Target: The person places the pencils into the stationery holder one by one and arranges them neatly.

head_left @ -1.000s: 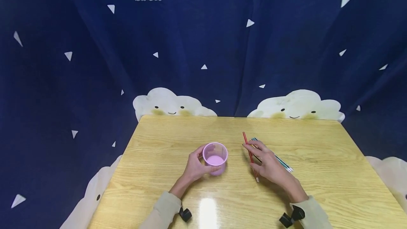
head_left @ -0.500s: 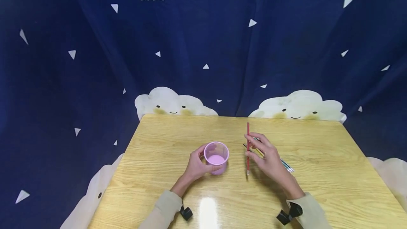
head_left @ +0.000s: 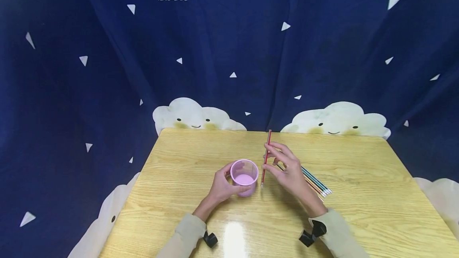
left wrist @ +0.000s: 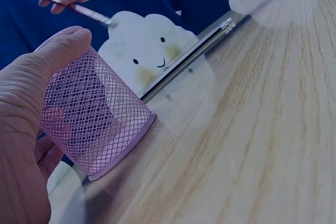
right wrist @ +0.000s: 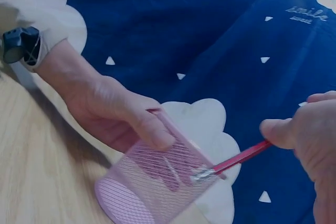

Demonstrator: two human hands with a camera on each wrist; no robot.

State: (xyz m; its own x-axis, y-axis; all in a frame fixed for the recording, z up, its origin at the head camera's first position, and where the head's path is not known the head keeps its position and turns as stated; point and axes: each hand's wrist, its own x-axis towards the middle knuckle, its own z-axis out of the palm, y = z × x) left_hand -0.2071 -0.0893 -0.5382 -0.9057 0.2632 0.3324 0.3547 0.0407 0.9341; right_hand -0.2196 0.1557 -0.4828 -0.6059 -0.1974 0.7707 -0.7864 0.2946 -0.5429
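Observation:
A pink mesh pen holder [head_left: 244, 191] stands upright on the wooden table, and no pencil shows inside it. My left hand [head_left: 223, 188] grips it from the left, thumb across the near side and fingers round the back. Just right of the holder, my right hand [head_left: 287, 170] pinches a red pencil [head_left: 266, 158] between thumb and fingertips, off the table. Its silver eraser end points down, beside the holder's rim in the head view. In the right wrist view the red pencil [right wrist: 242, 158] overlaps the holder's rim [right wrist: 194, 145]; whether it is inside I cannot tell.
Several pencils [head_left: 316, 181] lie on the table [head_left: 365, 210] under and right of my right forearm, partly hidden by it. In the left wrist view some pencils [left wrist: 184, 59] lie behind the holder. A dark blue curtain [head_left: 215, 43] with clouds hangs behind the table.
My right hand has lifted the red pencil from the table beside the other pencils and carried it left to the pen holder, tipping it more upright. The left hand keeps its grip on the holder.

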